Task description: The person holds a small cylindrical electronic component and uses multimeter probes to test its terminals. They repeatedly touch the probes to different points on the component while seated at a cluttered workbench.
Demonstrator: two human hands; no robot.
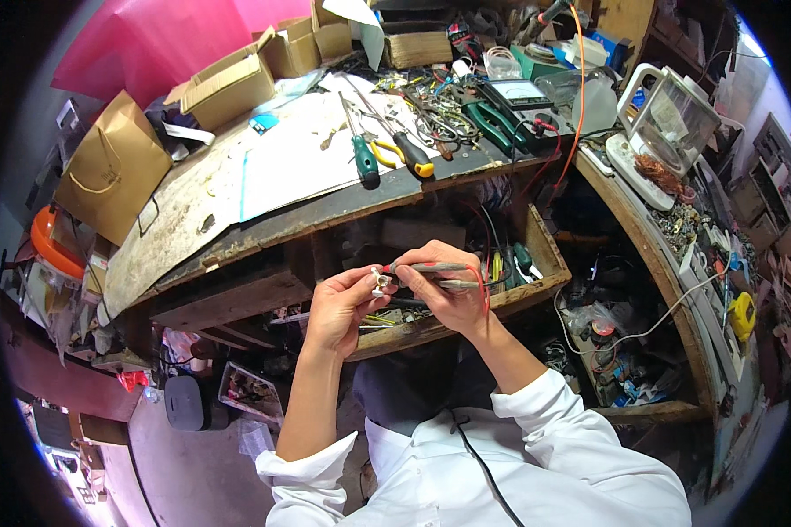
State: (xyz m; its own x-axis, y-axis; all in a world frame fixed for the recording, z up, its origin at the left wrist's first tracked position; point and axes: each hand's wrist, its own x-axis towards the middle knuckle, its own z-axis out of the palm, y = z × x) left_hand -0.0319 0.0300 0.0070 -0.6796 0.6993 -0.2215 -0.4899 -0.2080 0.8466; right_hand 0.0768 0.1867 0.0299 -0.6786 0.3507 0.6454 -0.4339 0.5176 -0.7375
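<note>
My left hand [338, 307] pinches a small whitish part [380, 283] with shiny metal bits; its exact kind is too small to make out. Close against it, my right hand [453, 294] is closed around a pair of test probes [441, 266], red and grey, with their tips pointing at the part. A red lead trails from the probes past the wrist. Both hands are above the pulled-out wooden drawer [536, 288], which holds tools and loose bits. An analog multimeter [518, 94] lies on the bench beyond, with red and black leads at its front.
On the workbench [277, 224] lie a green-handled screwdriver [365, 160], a black-and-yellow screwdriver [413, 158], yellow-handled pliers [387, 155] and green-handled pliers [492, 125]. Cardboard boxes [228, 90] and a paper bag [114, 171] stand left. An orange cord [582, 79] hangs right, near a clear-walled appliance [672, 119].
</note>
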